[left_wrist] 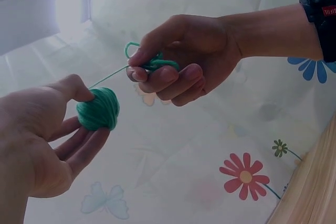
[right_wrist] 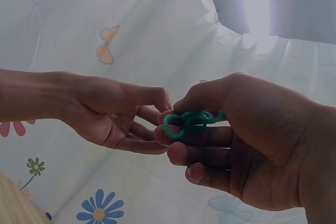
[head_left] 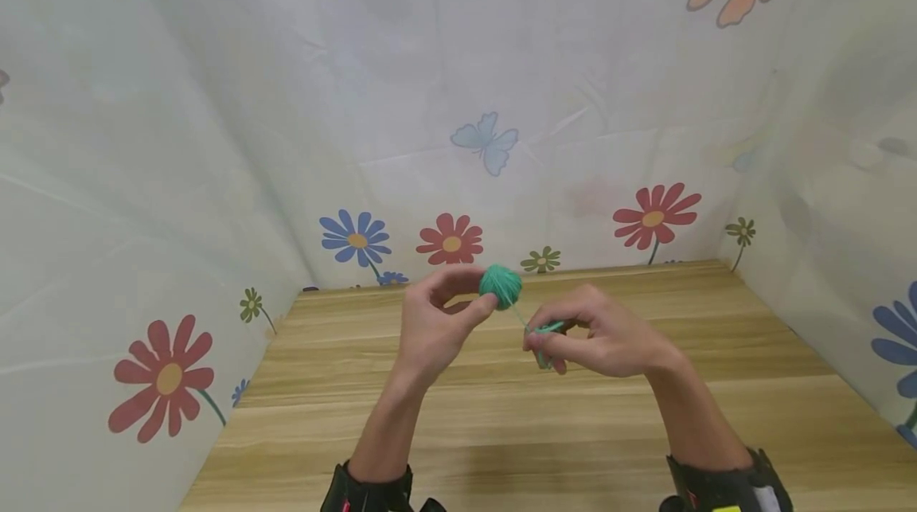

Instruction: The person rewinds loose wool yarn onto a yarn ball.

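A small ball of green yarn (head_left: 501, 287) is pinched between the thumb and fingers of my left hand (head_left: 442, 321), above the table. From the ball a short taut strand (left_wrist: 108, 76) runs to my right hand (head_left: 598, 333). Between its thumb and forefinger the right hand pinches the strand together with a loose bunch of looped yarn (right_wrist: 194, 119). In the left wrist view the wound ball (left_wrist: 98, 109) shows whole beside the left fingertips. The right wrist view does not show the ball; the left hand (right_wrist: 113, 111) appears there beyond the right fingertips.
Beneath both hands lies a wood-grain table (head_left: 544, 432). White sheeting (head_left: 401, 58) printed with flowers and butterflies stands behind it and on both sides. Dark bands with devices (head_left: 727, 484) are strapped on both wrists.
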`<state>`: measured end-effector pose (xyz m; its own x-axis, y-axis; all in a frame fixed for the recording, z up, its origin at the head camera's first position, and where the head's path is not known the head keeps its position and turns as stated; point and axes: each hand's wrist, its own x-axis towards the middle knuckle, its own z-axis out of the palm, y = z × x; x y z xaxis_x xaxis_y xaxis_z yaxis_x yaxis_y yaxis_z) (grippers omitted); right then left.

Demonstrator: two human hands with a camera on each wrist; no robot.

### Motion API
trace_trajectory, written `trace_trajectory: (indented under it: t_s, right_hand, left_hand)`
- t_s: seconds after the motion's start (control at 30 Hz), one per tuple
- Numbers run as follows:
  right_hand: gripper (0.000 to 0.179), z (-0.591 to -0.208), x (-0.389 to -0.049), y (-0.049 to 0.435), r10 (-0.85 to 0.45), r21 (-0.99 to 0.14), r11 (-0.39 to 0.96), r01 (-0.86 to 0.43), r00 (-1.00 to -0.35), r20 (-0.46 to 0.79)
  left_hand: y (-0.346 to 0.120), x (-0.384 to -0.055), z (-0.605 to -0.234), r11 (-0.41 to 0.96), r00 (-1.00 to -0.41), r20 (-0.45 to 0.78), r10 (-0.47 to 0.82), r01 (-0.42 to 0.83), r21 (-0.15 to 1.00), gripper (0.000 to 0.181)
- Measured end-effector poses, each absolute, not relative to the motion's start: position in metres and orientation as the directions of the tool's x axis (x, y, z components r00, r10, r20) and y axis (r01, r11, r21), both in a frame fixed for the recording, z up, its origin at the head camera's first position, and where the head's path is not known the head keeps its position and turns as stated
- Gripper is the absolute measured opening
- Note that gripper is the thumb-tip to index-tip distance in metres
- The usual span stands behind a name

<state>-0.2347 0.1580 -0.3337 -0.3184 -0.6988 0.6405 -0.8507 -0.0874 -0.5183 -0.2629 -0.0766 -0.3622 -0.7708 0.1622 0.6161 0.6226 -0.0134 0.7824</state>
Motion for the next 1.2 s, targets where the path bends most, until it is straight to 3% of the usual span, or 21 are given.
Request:
trace_trajectory:
  t_s: [0.37,0.53,0.67,0.93,1.2]
  right_hand:
    - [0.024,-0.334,-0.237,0.158,-0.763,-0.51,-0.039,-0.859,-0.303,0.571]
    - [0.02,-0.35,-0.252,0.163,-0.785,-0.567,0.04,-0.822,-0.378,0.492]
    - [0.016,-0.358,-0.26,0.166,-0.762,-0.645,0.1,-0.758,-0.475,0.441]
    - [0.023,-0.36,-0.265,0.169,-0.673,-0.665,0.091,-0.741,-0.538,0.507]
    - [0.019,-0.357,-0.264,0.17,-0.623,-0.685,0.051,-0.726,-0.56,0.547]
  left_hand:
    - [-0.08,-0.262,-0.359,-0.15,-0.789,0.599,0.137,0.581,0.8,0.033]
    - [-0.081,-0.26,-0.36,-0.235,-0.775,0.59,0.227,0.544,0.805,0.034]
    - [-0.082,-0.259,-0.36,-0.263,-0.714,0.622,0.323,0.563,0.783,0.035]
    - [-0.082,-0.26,-0.362,-0.314,-0.546,0.642,0.538,0.577,0.754,0.041]
    - [-0.079,-0.261,-0.362,-0.241,-0.525,0.6,0.603,0.597,0.765,0.032]
